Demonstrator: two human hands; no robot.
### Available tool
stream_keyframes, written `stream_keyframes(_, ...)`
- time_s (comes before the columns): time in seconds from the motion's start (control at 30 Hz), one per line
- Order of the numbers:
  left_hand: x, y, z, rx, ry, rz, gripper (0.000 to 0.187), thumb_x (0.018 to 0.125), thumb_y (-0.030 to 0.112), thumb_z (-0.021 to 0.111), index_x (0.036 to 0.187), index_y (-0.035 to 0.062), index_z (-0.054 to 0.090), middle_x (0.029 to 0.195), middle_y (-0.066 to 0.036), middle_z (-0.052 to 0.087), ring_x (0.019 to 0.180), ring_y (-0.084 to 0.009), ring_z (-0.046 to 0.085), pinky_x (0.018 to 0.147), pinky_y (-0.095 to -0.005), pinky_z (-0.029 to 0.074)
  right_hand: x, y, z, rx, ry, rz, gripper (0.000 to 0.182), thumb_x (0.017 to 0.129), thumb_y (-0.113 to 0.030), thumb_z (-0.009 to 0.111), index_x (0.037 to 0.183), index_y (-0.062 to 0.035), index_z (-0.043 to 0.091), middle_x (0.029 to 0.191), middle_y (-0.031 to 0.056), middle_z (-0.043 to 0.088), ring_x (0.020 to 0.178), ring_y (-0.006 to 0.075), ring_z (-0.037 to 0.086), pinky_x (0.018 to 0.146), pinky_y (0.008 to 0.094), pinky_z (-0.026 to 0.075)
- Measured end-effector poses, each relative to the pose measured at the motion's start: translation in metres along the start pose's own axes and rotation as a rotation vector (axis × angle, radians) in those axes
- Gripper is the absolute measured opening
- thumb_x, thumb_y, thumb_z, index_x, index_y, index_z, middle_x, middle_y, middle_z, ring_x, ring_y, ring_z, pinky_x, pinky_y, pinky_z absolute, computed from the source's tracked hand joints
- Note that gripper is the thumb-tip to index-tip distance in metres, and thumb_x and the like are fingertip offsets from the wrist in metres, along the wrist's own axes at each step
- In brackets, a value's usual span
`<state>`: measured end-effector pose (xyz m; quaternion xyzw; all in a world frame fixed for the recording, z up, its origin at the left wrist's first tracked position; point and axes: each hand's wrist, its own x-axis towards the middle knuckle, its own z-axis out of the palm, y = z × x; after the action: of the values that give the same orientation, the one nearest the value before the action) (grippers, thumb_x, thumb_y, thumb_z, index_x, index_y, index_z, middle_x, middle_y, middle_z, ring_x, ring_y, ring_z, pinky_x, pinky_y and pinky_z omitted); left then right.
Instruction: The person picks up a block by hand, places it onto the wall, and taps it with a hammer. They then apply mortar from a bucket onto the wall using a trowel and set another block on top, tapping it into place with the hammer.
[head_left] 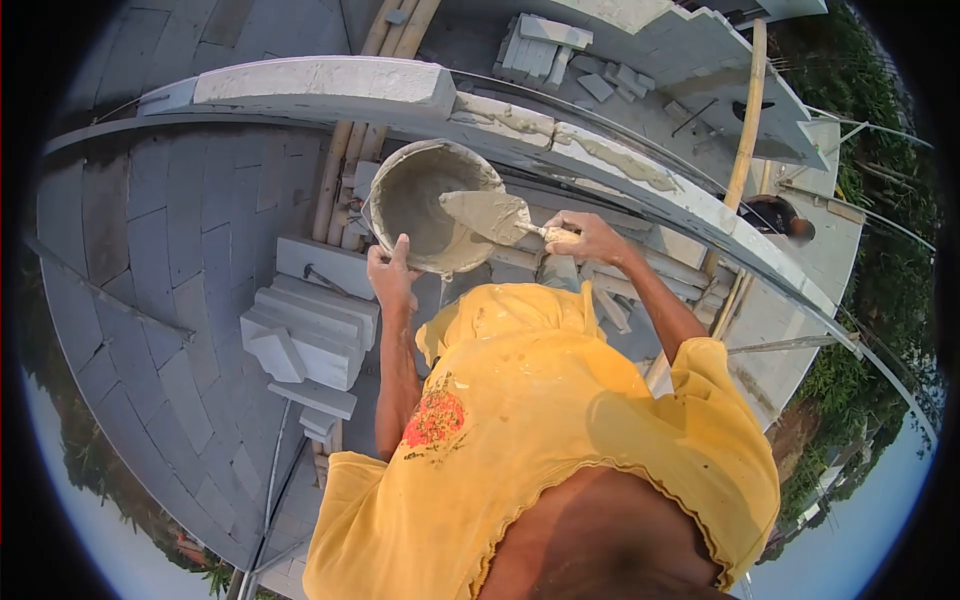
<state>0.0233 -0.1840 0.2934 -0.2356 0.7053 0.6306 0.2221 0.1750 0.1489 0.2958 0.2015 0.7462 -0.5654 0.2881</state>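
My left hand (393,272) grips the near left rim of a round bucket (436,152), thumb up at its edge. Grey wet mortar (412,218) coats the bucket's inside. In my right hand (586,238) is the wooden handle of a trowel (484,213). Its mortar-smeared blade points left over the bucket's opening. Just beyond the bucket runs a wall of pale blocks (325,82). A strip of mortar (615,160) lies along the top of the wall's lower course, right of the raised block.
Pale blocks (310,325) are stacked at lower left, and more blocks (540,50) lie beyond the wall. Bamboo poles (340,185) stand left of the bucket; another pole (748,115) rises at right. Another person (775,215) is at far right, beyond the wall.
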Motion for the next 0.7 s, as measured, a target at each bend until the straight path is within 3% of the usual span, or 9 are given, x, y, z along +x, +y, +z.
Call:
stream_keyframes(0.03,0.004,0.0,0.004,-0.015,0.009,-0.028,0.029,0.096,0.019,0.073,0.088,0.0074,0.047,0.089,-0.009,0.059,0.078,-0.0188,0.067,0.064,-0.0431,0.067,-0.003,-0.007,-0.007,0.101,-0.034,0.121,0.056,0.086,-0.047,0.076,0.123,-0.0066,0.068,0.106,0.012,0.073,0.095,0.0246,0.068,0.088,0.0384,0.053)
stream_keyframes(0.1,0.011,-0.002,0.011,-0.045,0.031,-0.089,0.031,0.096,0.018,0.072,0.086,0.0083,0.045,0.089,-0.009,0.06,0.078,-0.0198,0.068,0.066,-0.0435,0.067,0.001,-0.003,-0.016,0.053,0.107,0.038,0.054,0.088,-0.048,0.075,0.123,-0.0067,0.068,0.106,0.0092,0.073,0.095,0.0202,0.066,0.089,0.0369,0.052)
stream_keyframes(0.17,0.015,-0.011,0.014,-0.088,0.054,-0.105,0.029,0.096,0.018,0.071,0.087,0.0075,0.046,0.09,-0.01,0.06,0.076,-0.0207,0.068,0.066,-0.0442,0.067,0.01,-0.004,-0.024,-0.002,0.215,-0.039,0.049,0.091,-0.046,0.072,0.121,-0.0079,0.07,0.11,0.0098,0.073,0.098,0.0236,0.068,0.089,0.0378,0.053)
stream_keyframes(0.27,0.016,-0.017,0.009,-0.114,0.083,-0.123,0.028,0.097,0.017,0.07,0.088,0.0068,0.046,0.09,-0.01,0.06,0.076,-0.0217,0.069,0.066,-0.0456,0.068,0.042,-0.009,-0.039,-0.343,0.447,-0.203,0.045,0.091,-0.043,0.072,0.124,-0.0114,0.069,0.117,0.012,0.073,0.104,0.0306,0.069,0.089,0.0402,0.054)
stream_keyframes(0.3,0.014,-0.018,0.004,-0.116,0.093,-0.127,0.027,0.097,0.016,0.07,0.088,0.0066,0.046,0.089,-0.009,0.059,0.076,-0.0221,0.069,0.066,-0.0462,0.068,0.054,-0.012,-0.039,-0.441,0.551,-0.292,0.04,0.091,-0.039,0.073,0.122,-0.0145,0.069,0.112,0.0124,0.072,0.103,0.0349,0.068,0.086,0.0437,0.054)
stream_keyframes(0.4,0.01,-0.017,-0.015,-0.106,0.135,-0.127,0.026,0.097,0.016,0.069,0.089,0.0061,0.046,0.089,-0.01,0.059,0.077,-0.0221,0.068,0.066,-0.0468,0.068,0.097,-0.017,-0.042,-0.787,0.648,-0.196,0.036,0.089,-0.036,0.075,0.118,-0.0165,0.068,0.102,0.0104,0.067,0.095,0.0316,0.068,0.081,0.0454,0.053)
stream_keyframes(0.43,0.01,-0.019,-0.021,-0.107,0.15,-0.12,0.027,0.097,0.016,0.07,0.09,0.0061,0.046,0.091,-0.01,0.059,0.078,-0.0227,0.068,0.067,-0.0475,0.068,0.108,-0.015,-0.045,-0.921,0.688,-0.27,0.036,0.091,-0.038,0.073,0.118,-0.0157,0.066,0.096,0.0095,0.06,0.088,0.0322,0.066,0.077,0.0475,0.053)
stream_keyframes(0.7,0.006,-0.029,-0.067,-0.072,0.297,-0.126,0.03,0.096,0.016,0.07,0.089,0.0061,0.042,0.092,-0.012,0.057,0.078,-0.023,0.067,0.067,-0.0486,0.068,0.076,0.025,-0.046,-0.946,0.744,-0.133,0.032,0.088,-0.031,0.076,0.118,-0.0208,0.067,0.103,0.0092,0.063,0.097,0.0296,0.066,0.078,0.0446,0.052)
